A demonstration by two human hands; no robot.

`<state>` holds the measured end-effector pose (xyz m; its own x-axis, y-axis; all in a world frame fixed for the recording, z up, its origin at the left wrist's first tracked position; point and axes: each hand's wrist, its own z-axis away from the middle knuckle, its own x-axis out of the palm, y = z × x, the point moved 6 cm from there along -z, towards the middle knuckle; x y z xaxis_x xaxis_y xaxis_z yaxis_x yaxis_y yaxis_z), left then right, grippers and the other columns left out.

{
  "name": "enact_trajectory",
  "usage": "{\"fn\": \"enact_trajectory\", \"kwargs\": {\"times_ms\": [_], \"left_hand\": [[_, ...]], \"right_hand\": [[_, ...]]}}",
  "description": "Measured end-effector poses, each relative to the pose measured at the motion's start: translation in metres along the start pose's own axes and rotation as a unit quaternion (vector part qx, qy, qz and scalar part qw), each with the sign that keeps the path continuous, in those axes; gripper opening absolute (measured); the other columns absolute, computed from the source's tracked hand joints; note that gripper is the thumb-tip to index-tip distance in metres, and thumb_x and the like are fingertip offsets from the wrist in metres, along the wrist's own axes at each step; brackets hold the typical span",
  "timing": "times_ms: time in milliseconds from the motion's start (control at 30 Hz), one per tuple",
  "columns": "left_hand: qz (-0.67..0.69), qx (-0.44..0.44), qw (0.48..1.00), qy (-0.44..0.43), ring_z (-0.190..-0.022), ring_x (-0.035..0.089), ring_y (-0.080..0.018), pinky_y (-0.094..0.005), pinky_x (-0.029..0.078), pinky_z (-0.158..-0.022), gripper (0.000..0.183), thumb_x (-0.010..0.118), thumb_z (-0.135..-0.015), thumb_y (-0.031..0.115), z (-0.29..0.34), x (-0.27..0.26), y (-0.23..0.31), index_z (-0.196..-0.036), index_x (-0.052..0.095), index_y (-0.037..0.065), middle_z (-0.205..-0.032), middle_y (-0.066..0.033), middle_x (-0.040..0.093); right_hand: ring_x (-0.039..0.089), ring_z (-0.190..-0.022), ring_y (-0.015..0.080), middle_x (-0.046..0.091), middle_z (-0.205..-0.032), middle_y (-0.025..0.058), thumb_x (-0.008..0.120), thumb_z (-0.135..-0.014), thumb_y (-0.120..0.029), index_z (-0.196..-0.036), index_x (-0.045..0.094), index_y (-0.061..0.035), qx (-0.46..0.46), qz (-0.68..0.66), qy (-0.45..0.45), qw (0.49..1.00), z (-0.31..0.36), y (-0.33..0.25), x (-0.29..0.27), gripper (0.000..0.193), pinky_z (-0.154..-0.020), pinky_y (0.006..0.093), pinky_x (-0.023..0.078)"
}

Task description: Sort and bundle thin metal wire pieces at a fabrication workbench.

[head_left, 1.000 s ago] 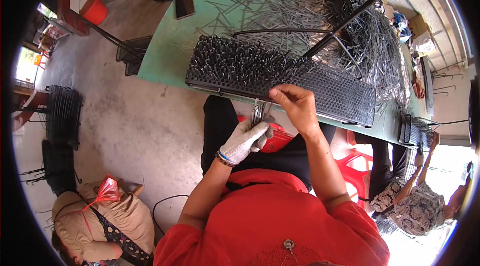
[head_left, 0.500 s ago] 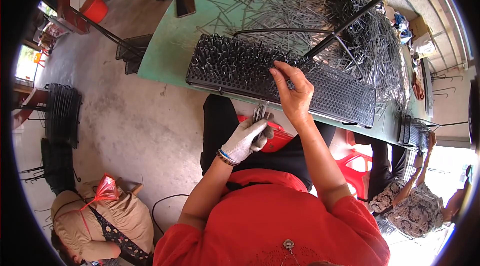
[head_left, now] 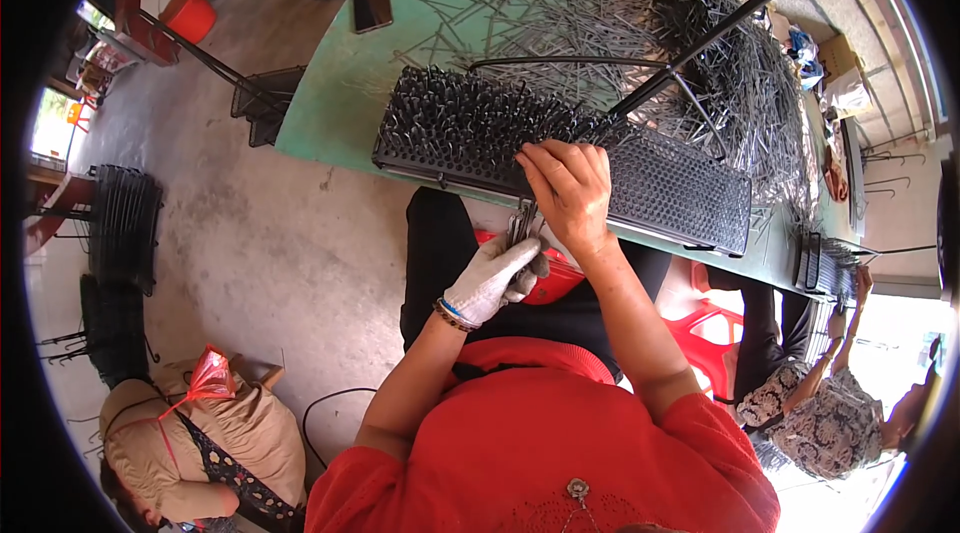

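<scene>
A long black perforated rack (head_left: 680, 191) lies along the table's near edge. Short dark rods (head_left: 450, 113) stand packed in the holes of its left part, while the holes on the right show bare. My left hand (head_left: 490, 278), in a white glove, is closed round a small bundle of thin dark metal rods (head_left: 520, 223) just below the rack's front edge. My bare right hand (head_left: 570, 188) is over the middle of the rack, at the border of the filled part. Its thumb and fingertips are pinched together; what they hold, if anything, is too small to tell.
Loose thin rods (head_left: 560, 23) are heaped across the green table (head_left: 335, 103). A phone (head_left: 373, 5) lies at its far left. A black bar (head_left: 750, 8) slants up from the rack. One co-worker (head_left: 830, 413) sits at right, another (head_left: 200, 433) at lower left.
My right hand has moved slightly left and toward me, its fingers now closing down at the rack. My left hand stays nearly still with its bundle.
</scene>
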<state>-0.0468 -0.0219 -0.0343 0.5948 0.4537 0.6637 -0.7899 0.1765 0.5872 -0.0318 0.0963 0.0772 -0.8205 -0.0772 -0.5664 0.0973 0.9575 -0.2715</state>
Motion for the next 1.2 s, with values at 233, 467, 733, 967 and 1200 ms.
{"fn": "enact_trajectory", "kwargs": {"times_ms": [233, 467, 733, 967, 1200], "left_hand": [[-0.013, 0.002, 1.000, 0.012, -0.048, 0.045, -0.0028, -0.0166, 0.028, -0.039, 0.017, 0.053, -0.097, 0.021, -0.002, 0.001, -0.001, -0.105, 0.057, 0.006, -0.075, -0.0023, 0.061], [-0.012, -0.001, 1.000, 0.005, -0.050, 0.048, -0.0018, -0.0156, 0.031, -0.039, 0.020, 0.056, -0.096, 0.026, -0.003, -0.004, -0.002, -0.102, 0.059, 0.008, -0.075, -0.0006, 0.061], [-0.031, -0.002, 1.000, -0.004, -0.051, 0.048, -0.0016, -0.0153, 0.032, -0.040, 0.021, 0.055, -0.096, 0.028, -0.001, -0.002, 0.001, -0.103, 0.058, 0.008, -0.075, 0.0001, 0.060], [-0.081, 0.022, 0.996, -0.041, -0.054, 0.049, -0.0013, -0.0148, 0.033, -0.042, 0.022, 0.052, -0.098, 0.027, 0.008, 0.012, 0.015, -0.107, 0.057, 0.007, -0.079, 0.0011, 0.060], [-0.122, 0.010, 0.991, -0.056, -0.054, 0.048, -0.0012, -0.0155, 0.034, -0.042, 0.023, 0.051, -0.098, 0.024, 0.003, 0.020, 0.011, -0.112, 0.056, 0.007, -0.080, 0.0019, 0.060]], "right_hand": [[0.058, -0.076, 0.0195, 0.065, -0.090, 0.0024, 0.077, -0.073, -0.009, -0.092, 0.069, -0.0083, -0.007, -0.006, -0.004, 1.000, -0.001, -0.001, 0.000, 0.020, -0.070, 0.0335, 0.040], [0.057, -0.077, 0.0196, 0.063, -0.088, 0.0018, 0.078, -0.073, -0.012, -0.089, 0.070, -0.0091, 0.016, 0.033, -0.020, 0.999, -0.006, 0.003, 0.002, 0.019, -0.072, 0.0334, 0.040], [0.058, -0.078, 0.0239, 0.065, -0.090, 0.0060, 0.076, -0.073, -0.010, -0.093, 0.071, -0.0070, 0.037, -0.012, -0.036, 0.999, -0.001, 0.003, -0.008, 0.021, -0.071, 0.0354, 0.043], [0.061, -0.084, 0.0257, 0.067, -0.088, 0.0110, 0.075, -0.077, -0.011, -0.087, 0.072, -0.0014, 0.176, -0.166, -0.197, 0.950, 0.010, 0.014, -0.017, 0.014, -0.075, 0.0344, 0.047], [0.058, -0.077, 0.0123, 0.065, -0.081, 0.0051, 0.070, -0.082, -0.007, -0.085, 0.069, 0.0007, 0.375, -0.302, -0.194, 0.855, 0.030, 0.039, -0.014, 0.009, -0.070, 0.0263, 0.046]]}}
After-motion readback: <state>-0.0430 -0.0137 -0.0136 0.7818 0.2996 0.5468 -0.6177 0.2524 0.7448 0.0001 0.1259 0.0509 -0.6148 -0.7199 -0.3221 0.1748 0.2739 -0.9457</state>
